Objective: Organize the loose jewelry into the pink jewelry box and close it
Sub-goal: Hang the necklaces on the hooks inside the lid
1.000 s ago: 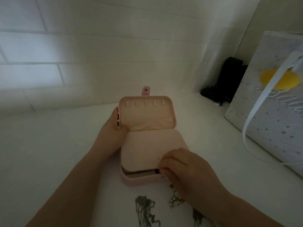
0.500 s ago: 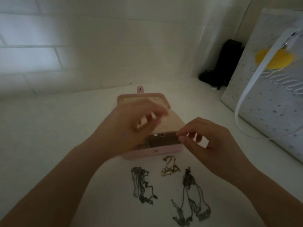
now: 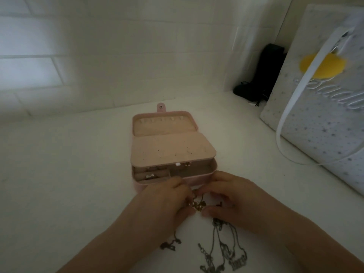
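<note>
jewelry box (image 3: 201,179) – pink shell, paler peach-beige lining on the lid and inner flap; flap (image 3: 173,149) carries small dark specks. chain (image 3: 197,205) between the hands – gold-toned. necklaces (image 3: 222,251) on the surface – dull grey metal. counter (image 3: 69,174) – plain white. wall (image 3: 118,56) – white tile, faint grey joints. gift bag (image 3: 323,123) – pale grey with small darker stars, yellow patch, white ribbon handle. pouch (image 3: 262,75) – black.

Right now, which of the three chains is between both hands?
The gold chain, just before the pink box. The two dark chains lie nearer, untouched.
</note>
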Demonstrator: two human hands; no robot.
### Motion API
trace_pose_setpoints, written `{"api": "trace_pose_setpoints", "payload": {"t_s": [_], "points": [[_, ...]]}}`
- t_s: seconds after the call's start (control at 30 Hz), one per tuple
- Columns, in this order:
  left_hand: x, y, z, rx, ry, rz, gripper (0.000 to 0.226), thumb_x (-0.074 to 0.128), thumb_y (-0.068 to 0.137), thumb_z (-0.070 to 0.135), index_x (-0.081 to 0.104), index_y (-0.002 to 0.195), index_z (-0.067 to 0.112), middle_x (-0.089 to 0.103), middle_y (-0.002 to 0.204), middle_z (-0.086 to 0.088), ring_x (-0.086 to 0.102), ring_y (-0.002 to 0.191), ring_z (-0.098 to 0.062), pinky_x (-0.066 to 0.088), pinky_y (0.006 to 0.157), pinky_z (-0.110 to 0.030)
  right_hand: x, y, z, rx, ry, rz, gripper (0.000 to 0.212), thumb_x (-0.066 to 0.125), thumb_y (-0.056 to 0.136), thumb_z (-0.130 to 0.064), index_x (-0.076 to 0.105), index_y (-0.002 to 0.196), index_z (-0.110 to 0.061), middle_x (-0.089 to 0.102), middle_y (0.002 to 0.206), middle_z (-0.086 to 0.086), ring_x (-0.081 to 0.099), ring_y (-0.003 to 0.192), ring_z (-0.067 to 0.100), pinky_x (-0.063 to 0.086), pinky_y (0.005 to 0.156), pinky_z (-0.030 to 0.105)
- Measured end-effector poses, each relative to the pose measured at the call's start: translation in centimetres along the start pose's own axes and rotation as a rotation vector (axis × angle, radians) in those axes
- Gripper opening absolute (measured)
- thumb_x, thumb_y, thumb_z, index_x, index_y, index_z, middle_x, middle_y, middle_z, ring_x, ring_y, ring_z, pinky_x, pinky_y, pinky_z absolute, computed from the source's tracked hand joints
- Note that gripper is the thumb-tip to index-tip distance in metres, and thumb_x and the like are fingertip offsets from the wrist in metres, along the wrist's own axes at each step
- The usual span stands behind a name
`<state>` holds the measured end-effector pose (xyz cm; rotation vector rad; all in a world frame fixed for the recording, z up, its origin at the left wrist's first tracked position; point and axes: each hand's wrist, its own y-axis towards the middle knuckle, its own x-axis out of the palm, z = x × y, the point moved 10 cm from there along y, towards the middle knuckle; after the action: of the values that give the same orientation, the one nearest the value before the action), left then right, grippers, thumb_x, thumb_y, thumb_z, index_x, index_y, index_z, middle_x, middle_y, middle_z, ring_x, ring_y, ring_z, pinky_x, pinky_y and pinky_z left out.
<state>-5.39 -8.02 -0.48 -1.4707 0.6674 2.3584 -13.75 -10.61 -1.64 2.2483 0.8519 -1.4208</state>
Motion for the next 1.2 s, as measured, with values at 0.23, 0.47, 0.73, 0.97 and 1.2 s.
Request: {"api": "trace_pose_setpoints", "payload": {"t_s": [0.23,0.47,0.73,0.97,1.2], "points": [[0.1,-0.2,-0.3,-0.019,-0.118,0.026,0.008,0.042,0.080,0.040,0.047,0.080,0.033,0.055,0.072,0.020,0.051,0.067,0.007,0.039,0.060,-0.009,0.4,0.2,-0.3,-0.027,0.025,-0.008,0.054,0.065,0.068,-0.057,0.052,0.118,-0.047,0.051,0.121,-0.026,0.055,0.090,0.002,0.045,0.074,0.012],[-4.9,-0.5,-1.0,-0.098,-0.608,0.321,0.010,0.047,0.077,0.043,0.052,0.082,0.035,0.063,0.079,0.019,0.059,0.073,0.001,0.041,0.062,-0.005,-1.2,0.3,-1.6,-0.084,0.269,0.175,0.024,0.047,0.081,-0.044,0.064,0.084,-0.028,0.053,0.084,-0.013,0.052,0.077,0.004,0.043,0.067,0.016],[-5.9,-0.9,-2.8,-0.145,-1.035,0.400,0.008,0.055,0.069,0.034,0.061,0.073,0.030,0.063,0.064,0.002,0.058,0.062,-0.005,0.046,0.064,-0.013,-1.1,0.1,-0.1,0.063,1.175,0.106,0.013,0.056,0.071,-0.025,0.065,0.069,-0.016,0.069,0.075,0.003,0.064,0.077,0.018,0.049,0.075,0.022],[-5.0,-1.2,-1.1,-0.035,-0.434,0.119,0.024,0.045,0.070,0.037,0.051,0.093,0.044,0.061,0.079,0.019,0.056,0.058,-0.003,0.039,0.052,-0.008,-3.8,0.3,0.1,0.152,1.256,0.148,0.024,0.060,0.081,-0.032,0.060,0.064,-0.016,0.044,0.050,0.000,0.028,0.039,0.009,0.026,0.038,0.019],[-11.5,1.4,-2.2,-0.134,-0.412,0.359,0.016,0.050,0.079,0.059,0.051,0.091,0.048,0.062,0.090,0.022,0.059,0.084,0.000,0.046,0.066,-0.010,-9.8,4.7,-5.7,0.029,0.706,0.105,0.021,0.056,0.076,-0.044,0.067,0.068,-0.028,0.041,0.047,-0.004,0.030,0.040,0.007,0.026,0.039,0.015]]}}
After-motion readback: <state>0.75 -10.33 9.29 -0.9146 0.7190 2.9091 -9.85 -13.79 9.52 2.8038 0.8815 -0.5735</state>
